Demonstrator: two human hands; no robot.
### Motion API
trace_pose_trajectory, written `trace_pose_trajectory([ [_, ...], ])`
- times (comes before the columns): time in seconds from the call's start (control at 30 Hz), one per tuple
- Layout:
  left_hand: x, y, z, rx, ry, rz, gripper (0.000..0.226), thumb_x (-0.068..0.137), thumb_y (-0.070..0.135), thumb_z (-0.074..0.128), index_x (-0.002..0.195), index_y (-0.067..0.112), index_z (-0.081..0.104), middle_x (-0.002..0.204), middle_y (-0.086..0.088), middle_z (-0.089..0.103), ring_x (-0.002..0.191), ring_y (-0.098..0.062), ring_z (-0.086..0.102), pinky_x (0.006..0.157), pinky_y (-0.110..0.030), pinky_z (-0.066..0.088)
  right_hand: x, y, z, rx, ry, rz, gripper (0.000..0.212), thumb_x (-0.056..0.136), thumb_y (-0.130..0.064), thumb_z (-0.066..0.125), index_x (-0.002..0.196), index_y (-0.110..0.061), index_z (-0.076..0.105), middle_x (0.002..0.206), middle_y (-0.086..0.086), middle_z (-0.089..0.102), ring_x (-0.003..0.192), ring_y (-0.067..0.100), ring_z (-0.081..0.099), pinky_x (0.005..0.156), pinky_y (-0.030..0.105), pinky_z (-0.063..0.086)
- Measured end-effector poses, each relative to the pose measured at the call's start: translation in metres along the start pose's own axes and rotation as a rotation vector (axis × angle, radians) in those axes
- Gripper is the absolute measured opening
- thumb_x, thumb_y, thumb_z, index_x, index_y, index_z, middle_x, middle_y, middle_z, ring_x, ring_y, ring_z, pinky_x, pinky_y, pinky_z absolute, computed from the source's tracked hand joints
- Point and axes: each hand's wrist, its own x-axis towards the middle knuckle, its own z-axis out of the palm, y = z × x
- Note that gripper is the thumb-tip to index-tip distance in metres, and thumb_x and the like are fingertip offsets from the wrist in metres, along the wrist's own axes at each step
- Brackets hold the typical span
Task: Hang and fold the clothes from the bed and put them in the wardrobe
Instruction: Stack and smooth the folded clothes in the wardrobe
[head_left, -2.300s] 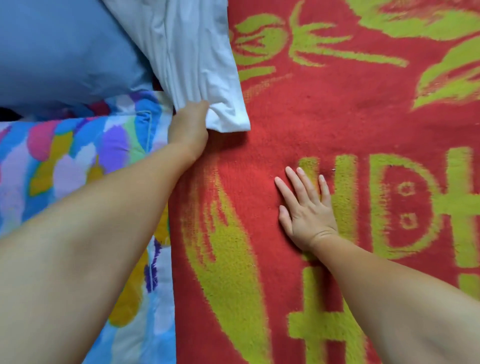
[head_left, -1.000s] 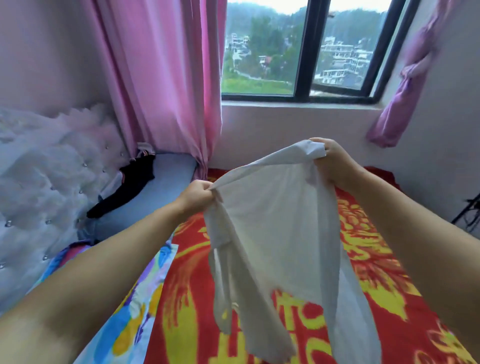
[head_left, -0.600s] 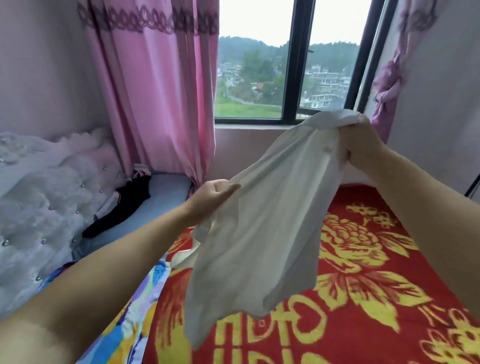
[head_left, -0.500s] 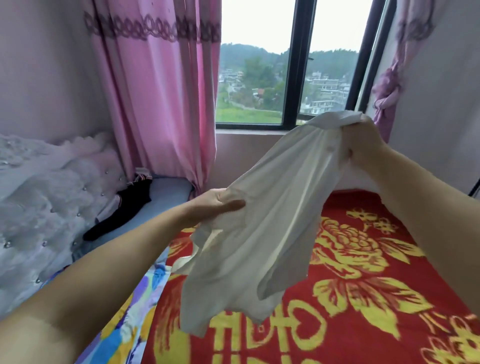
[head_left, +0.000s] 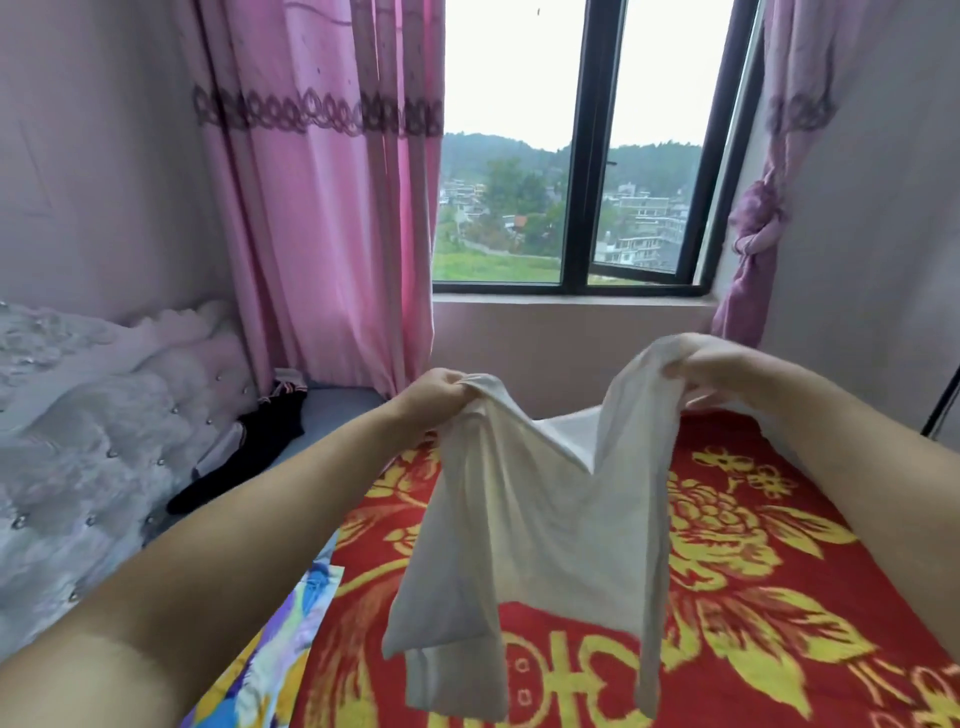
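Above the bed, left hand (head_left: 434, 397) pinches a bunched top edge of a white garment (head_left: 524, 525), fingers curled into the cloth. Right hand (head_left: 711, 364) grips the other top edge, blurred. Cloth sags between the hands and hangs down clear of the red blanket (head_left: 753, 597). Blanket bears yellow flowers and large yellow characters, partly covered, not readable. No label visible on the garment. Multicoloured sheet (head_left: 275, 670) at blanket's left edge. Dark clothing (head_left: 249, 447) lies near the tufted headboard (head_left: 88, 441). Pink curtain (head_left: 322, 208) beside window (head_left: 576, 156).
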Motion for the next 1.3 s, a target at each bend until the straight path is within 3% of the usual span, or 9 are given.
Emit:
trace_pose_trajectory([
  [0.13,0.005,0.04,0.029,0.073,-0.152,0.048,0.028,0.092,0.018,0.055,0.069,0.007,0.066,0.065,-0.001,0.055,0.06,-0.013,0.049,0.057,-0.022,0.041,-0.025,-0.021,0.037,-0.194,-0.414,-0.163,0.101,0.078,-0.034,0.077,0.151,-0.04,0.008,0.151,0.0,0.033,0.136,0.021,0.036,0.109,0.038,0.035],
  [0.23,0.008,0.054,0.045,0.037,-0.269,0.031,0.023,0.083,0.02,0.065,0.06,0.016,0.064,0.059,0.001,0.055,0.056,-0.012,0.051,0.056,-0.021,0.043,-0.035,-0.033,0.07,-0.026,-0.514,-0.325,0.083,0.081,-0.019,0.075,0.149,-0.021,0.029,0.138,0.005,0.052,0.122,0.021,0.053,0.103,0.037,0.045],
  [0.33,0.01,0.052,0.044,0.04,-0.29,0.025,0.024,0.083,0.024,0.069,0.062,0.016,0.06,0.059,0.002,0.054,0.057,-0.012,0.05,0.054,-0.022,0.042,-0.038,-0.03,0.086,0.01,-0.369,-0.397,0.011,0.087,-0.014,0.068,0.095,-0.007,0.067,0.084,0.004,0.065,0.077,0.015,0.06,0.07,0.027,0.05],
  [0.57,-0.003,0.027,0.047,-0.26,-0.174,0.069,0.041,0.086,0.03,0.07,0.12,0.013,0.056,0.102,-0.002,0.068,0.087,-0.013,0.068,0.069,-0.024,0.056,-0.023,-0.041,0.091,0.179,0.045,-0.275,0.024,0.091,-0.022,0.057,0.073,-0.009,0.066,0.074,0.006,0.067,0.067,0.019,0.064,0.064,0.031,0.053],
  [0.67,-0.012,0.009,0.062,-0.221,-0.193,0.064,0.023,0.085,0.003,0.061,0.106,0.011,0.06,0.091,-0.002,0.065,0.082,-0.014,0.064,0.067,-0.023,0.054,-0.018,-0.055,0.086,0.218,0.098,-0.265,0.032,0.092,-0.033,0.057,0.069,-0.011,0.066,0.07,0.005,0.065,0.066,0.021,0.062,0.066,0.034,0.051],
  [0.8,-0.017,-0.007,0.063,-0.201,-0.119,-0.016,0.023,0.062,0.013,0.047,0.08,0.009,0.062,0.068,0.001,0.058,0.056,-0.007,0.055,0.052,-0.017,0.045,-0.019,-0.055,0.079,0.173,0.139,-0.267,0.037,0.093,-0.035,0.056,0.078,-0.005,0.07,0.074,0.008,0.065,0.071,0.023,0.062,0.074,0.037,0.053],
  [0.9,-0.015,-0.021,0.054,-0.062,-0.112,-0.064,0.027,0.055,0.012,0.044,0.074,0.003,0.06,0.069,-0.006,0.051,0.064,-0.016,0.048,0.061,-0.024,0.038,-0.022,-0.049,0.064,0.272,0.194,-0.27,0.032,0.094,-0.03,0.057,0.074,-0.008,0.067,0.078,0.01,0.064,0.075,0.025,0.061,0.078,0.041,0.052],
  [1.03,-0.013,-0.043,0.031,0.066,-0.014,-0.153,0.022,0.071,0.006,0.047,0.051,0.015,0.048,0.048,0.002,0.042,0.046,-0.014,0.036,0.04,-0.018,0.028,-0.017,-0.037,0.028,0.442,0.311,-0.249,0.018,0.092,-0.028,0.06,0.082,-0.014,0.066,0.086,0.008,0.065,0.079,0.022,0.061,0.085,0.04,0.052],
  [1.3,0.01,0.009,-0.036,0.136,0.047,0.125,0.012,0.09,0.01,0.062,0.083,0.002,0.067,0.073,-0.008,0.068,0.059,-0.011,0.065,0.066,-0.026,0.057,0.007,0.019,-0.003,0.285,0.482,-0.132,0.038,0.088,-0.038,0.059,0.09,-0.001,0.071,0.072,0.004,0.061,0.075,0.025,0.059,0.073,0.037,0.047],
])
